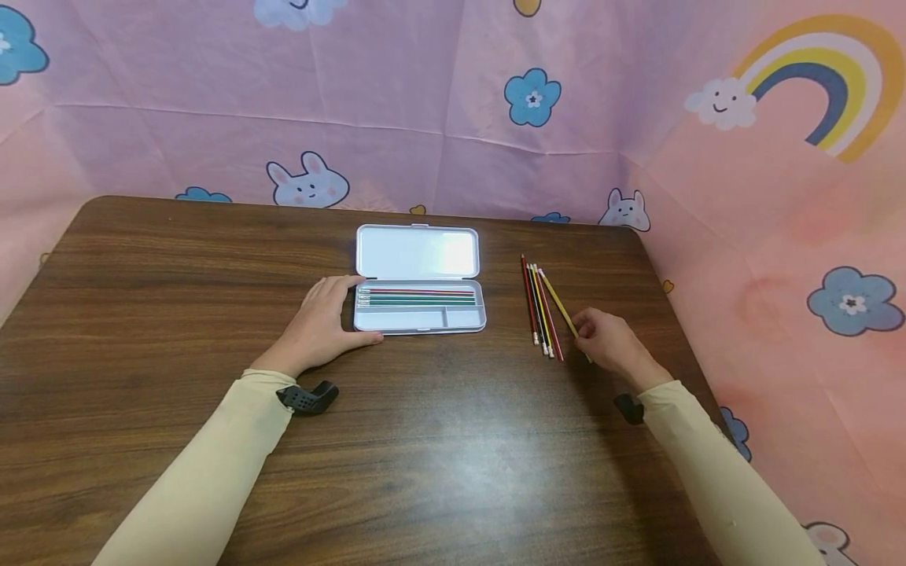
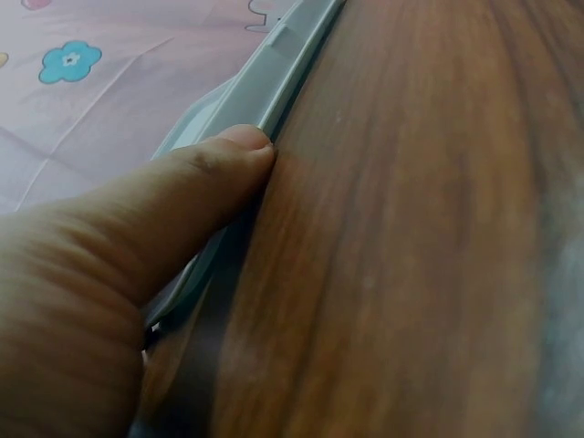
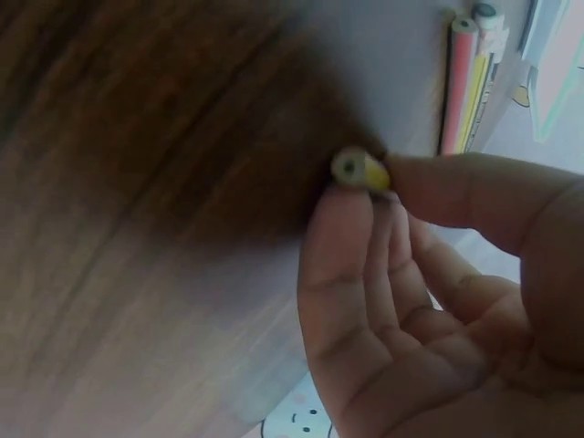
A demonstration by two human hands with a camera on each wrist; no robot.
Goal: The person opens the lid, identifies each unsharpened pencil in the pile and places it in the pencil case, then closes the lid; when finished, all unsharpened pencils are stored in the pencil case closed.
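A white pencil case (image 1: 410, 318) lies with its lid (image 1: 418, 250) raised toward the back. Several green and red pencils (image 1: 422, 298) lie side by side in its long rear compartment; the front compartments are bare. My left hand (image 1: 320, 324) grips the case's left end, fingers at the rear corner and thumb along the front edge. In the left wrist view, the thumb (image 2: 196, 192) presses the case's side wall. My right hand (image 1: 610, 343) pinches a yellow pencil (image 1: 559, 304) near its front end, between thumb and fingers. The pencil's round end (image 3: 351, 168) faces the right wrist camera.
Several loose pencils (image 1: 529, 299), red, black and yellow, lie in a row on the brown wooden table (image 1: 439, 440), right of the case. A patterned cloth (image 1: 396, 86) hangs behind the table and along its right side.
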